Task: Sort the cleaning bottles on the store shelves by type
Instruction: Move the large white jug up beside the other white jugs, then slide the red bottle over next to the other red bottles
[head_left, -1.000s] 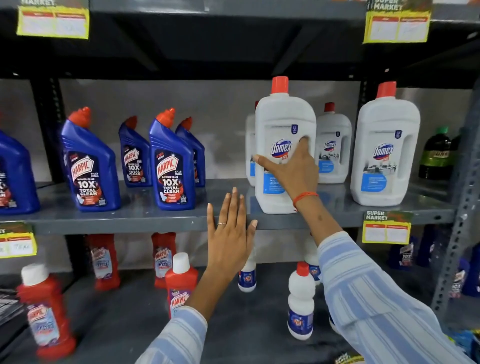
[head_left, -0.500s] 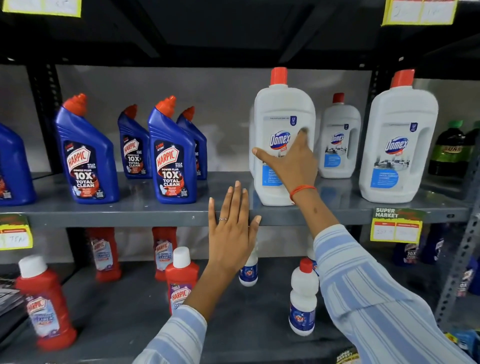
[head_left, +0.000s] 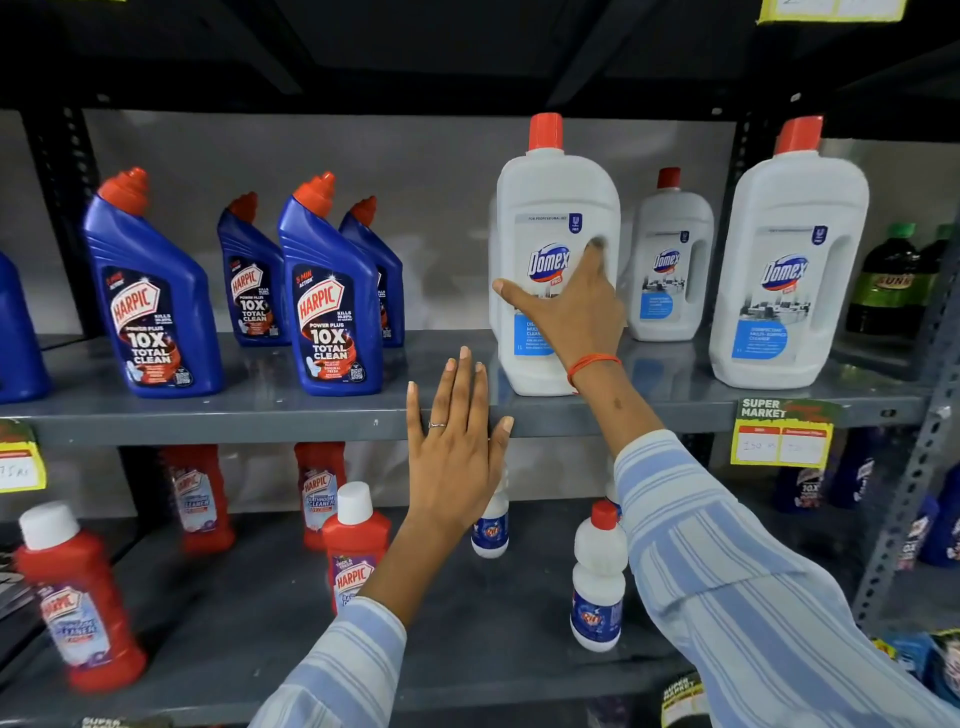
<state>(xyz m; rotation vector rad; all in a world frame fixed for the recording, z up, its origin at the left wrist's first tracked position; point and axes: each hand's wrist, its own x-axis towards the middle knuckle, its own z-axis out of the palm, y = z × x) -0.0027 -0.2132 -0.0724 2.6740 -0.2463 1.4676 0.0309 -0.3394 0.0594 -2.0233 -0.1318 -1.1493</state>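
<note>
A large white Domex bottle (head_left: 550, 208) with a red cap stands near the front edge of the grey middle shelf (head_left: 260, 410). My right hand (head_left: 571, 317) lies flat against its label, fingers spread, thumb pointing left; it does not wrap the bottle. My left hand (head_left: 454, 447) is open and held upright in front of the shelf edge, touching no bottle. Two more Domex bottles (head_left: 670, 249) (head_left: 789, 249) stand to the right. Several blue Harpic bottles (head_left: 330, 296) (head_left: 150, 301) stand on the left half of the same shelf.
On the lower shelf stand red Harpic bottles (head_left: 78, 597) (head_left: 356, 545) and small white bottles (head_left: 597, 577) (head_left: 491, 530). Dark green-capped bottles (head_left: 891, 280) sit at far right behind a perforated metal post (head_left: 919, 441). A yellow price tag (head_left: 782, 434) hangs on the shelf edge.
The view has shifted a little closer and the shelves sit higher in frame. Both hands keep about the same places; my right hand stays on the Domex bottle.
</note>
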